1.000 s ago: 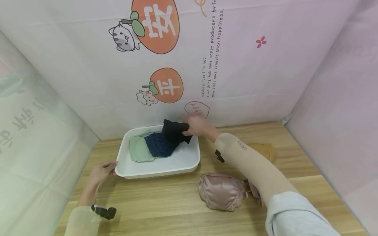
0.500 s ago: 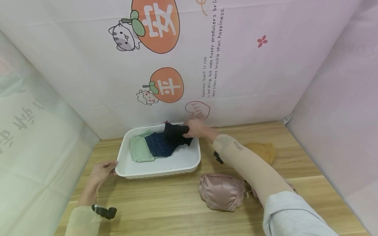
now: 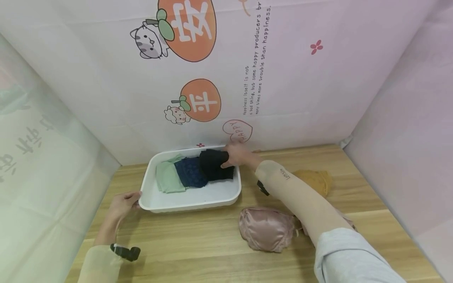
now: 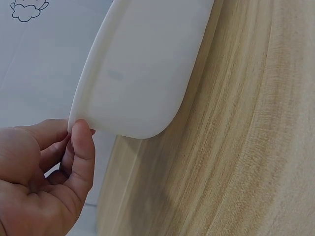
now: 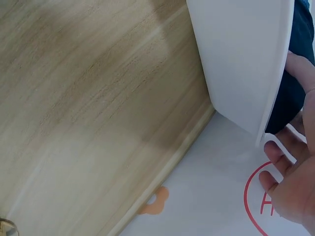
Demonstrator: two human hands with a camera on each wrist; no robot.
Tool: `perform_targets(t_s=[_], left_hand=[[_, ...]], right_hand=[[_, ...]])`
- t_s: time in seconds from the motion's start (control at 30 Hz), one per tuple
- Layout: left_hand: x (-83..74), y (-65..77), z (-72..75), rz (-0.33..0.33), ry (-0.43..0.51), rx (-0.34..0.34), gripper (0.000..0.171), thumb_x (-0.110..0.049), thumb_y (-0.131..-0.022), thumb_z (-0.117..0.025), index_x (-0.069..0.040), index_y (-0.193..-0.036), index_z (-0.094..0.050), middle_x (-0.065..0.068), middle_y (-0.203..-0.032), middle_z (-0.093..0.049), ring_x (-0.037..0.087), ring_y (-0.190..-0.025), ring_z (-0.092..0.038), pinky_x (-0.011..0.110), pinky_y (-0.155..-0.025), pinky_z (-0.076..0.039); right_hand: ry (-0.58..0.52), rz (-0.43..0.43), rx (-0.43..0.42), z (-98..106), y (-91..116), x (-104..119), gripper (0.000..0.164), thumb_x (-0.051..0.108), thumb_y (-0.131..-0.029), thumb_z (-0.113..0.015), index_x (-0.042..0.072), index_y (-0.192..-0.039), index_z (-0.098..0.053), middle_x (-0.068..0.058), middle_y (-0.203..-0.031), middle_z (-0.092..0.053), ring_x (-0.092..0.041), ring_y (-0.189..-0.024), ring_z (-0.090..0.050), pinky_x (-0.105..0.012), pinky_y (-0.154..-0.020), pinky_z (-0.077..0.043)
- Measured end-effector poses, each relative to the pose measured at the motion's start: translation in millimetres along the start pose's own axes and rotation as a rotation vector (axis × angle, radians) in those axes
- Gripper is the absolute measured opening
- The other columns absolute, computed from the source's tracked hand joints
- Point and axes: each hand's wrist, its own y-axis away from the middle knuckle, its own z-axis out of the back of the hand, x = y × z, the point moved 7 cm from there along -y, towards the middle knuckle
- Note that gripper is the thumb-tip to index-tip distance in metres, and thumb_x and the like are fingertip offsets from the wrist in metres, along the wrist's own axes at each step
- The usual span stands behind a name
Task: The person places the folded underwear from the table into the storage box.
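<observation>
A white plastic tub (image 3: 198, 198) stands on the table against the back wall. My left hand (image 3: 122, 204) pinches its left rim between thumb and fingers, as the left wrist view also shows (image 4: 54, 167). Inside lie a folded light-green garment (image 3: 169, 177), a navy patterned one (image 3: 191, 173) and a folded black garment (image 3: 216, 167) in a row, each overlapping its neighbour. At the tub's right end my right hand (image 3: 236, 154) holds the black garment, thumb on its near part. In the right wrist view the other fingers (image 5: 276, 156) hang outside the rim.
A pink satin bra (image 3: 267, 229) lies on the wooden table (image 3: 187, 247) in front of the tub's right side, partly behind the right forearm. Farther right is a mustard-yellow garment (image 3: 315, 181), also partly covered. Printed cloth walls (image 3: 290, 90) enclose the table's back and sides.
The black garment has come down from a raised, crumpled position to lie flat in the tub at the right of the navy one. My left hand has stayed on the rim.
</observation>
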Motion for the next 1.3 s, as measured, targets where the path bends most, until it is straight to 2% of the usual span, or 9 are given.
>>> perform_targets(t_s=[0.2, 0.33, 0.47, 0.77, 1.03, 1.17, 1.3], left_hand=[[-1.9, 0.5, 0.7, 0.009, 0.01, 0.0, 0.06, -0.036, -0.106, -0.05, 0.01, -0.144, -0.044, 0.022, -0.126, -0.064, 0.003, -0.088, -0.065, 0.025, -0.086, -0.059], [0.4, -0.1, -0.7, 0.012, -0.002, 0.003, 0.061, -0.038, -0.106, -0.049, 0.009, -0.144, -0.044, 0.024, -0.13, -0.061, 0.003, -0.089, -0.065, 0.032, -0.092, -0.059], [3.0, 0.0, -1.6, 0.019, -0.005, -0.002, 0.061, -0.039, -0.106, -0.049, 0.008, -0.145, -0.044, 0.023, -0.13, -0.062, 0.004, -0.089, -0.065, 0.036, -0.095, -0.057], [0.5, -0.2, -0.7, 0.012, 0.009, -0.014, 0.057, -0.034, -0.106, -0.049, 0.009, -0.143, -0.045, 0.021, -0.125, -0.064, 0.003, -0.087, -0.065, 0.031, -0.091, -0.059], [-1.7, 0.2, 0.1, 0.012, 0.001, -0.005, 0.059, -0.036, -0.106, -0.049, 0.009, -0.143, -0.045, 0.023, -0.127, -0.063, 0.002, -0.087, -0.065, 0.031, -0.091, -0.059], [-2.6, 0.7, 0.4, 0.007, -0.011, 0.0, 0.06, -0.037, -0.106, -0.049, 0.009, -0.143, -0.045, 0.022, -0.125, -0.064, 0.003, -0.087, -0.065, 0.031, -0.091, -0.059], [-2.6, 1.5, -0.2, 0.009, -0.021, -0.001, 0.058, -0.035, -0.106, -0.048, 0.01, -0.143, -0.045, 0.023, -0.125, -0.064, 0.004, -0.087, -0.065, 0.033, -0.092, -0.059]], right_hand=[[0.008, -0.017, -0.03, 2.7, 1.7, -2.2, 0.082, 0.064, -0.075, -0.076, 0.024, -0.143, -0.054, -0.004, -0.149, -0.049, -0.03, -0.142, -0.035, -0.053, -0.125, -0.021], [0.002, -0.003, -0.015, 0.9, 2.9, -0.9, 0.081, 0.064, -0.075, -0.077, 0.025, -0.142, -0.055, -0.002, -0.149, -0.05, -0.028, -0.143, -0.036, -0.053, -0.126, -0.019], [0.006, 0.008, -0.018, -0.5, 2.6, -0.3, 0.082, 0.064, -0.074, -0.077, 0.025, -0.143, -0.054, -0.002, -0.15, -0.049, -0.028, -0.144, -0.036, -0.054, -0.126, -0.018], [-0.025, 0.004, -0.053, 4.3, 7.2, -5.9, 0.075, 0.058, -0.076, -0.08, 0.023, -0.139, -0.059, -0.003, -0.148, -0.053, -0.031, -0.146, -0.034, -0.055, -0.125, -0.02], [-0.029, 0.009, -0.044, 10.5, 17.0, -10.9, 0.07, 0.057, -0.078, -0.078, 0.023, -0.137, -0.059, -0.002, -0.149, -0.053, -0.032, -0.15, -0.028, -0.051, -0.127, -0.019], [-0.03, 0.016, -0.045, 14.8, 23.0, -12.9, 0.069, 0.055, -0.08, -0.077, 0.022, -0.137, -0.06, -0.003, -0.148, -0.054, -0.034, -0.151, -0.028, -0.054, -0.127, -0.015], [-0.029, 0.03, -0.051, 18.0, 28.5, -14.6, 0.068, 0.055, -0.08, -0.077, 0.021, -0.137, -0.06, -0.005, -0.147, -0.055, -0.035, -0.149, -0.03, -0.056, -0.126, -0.017]])
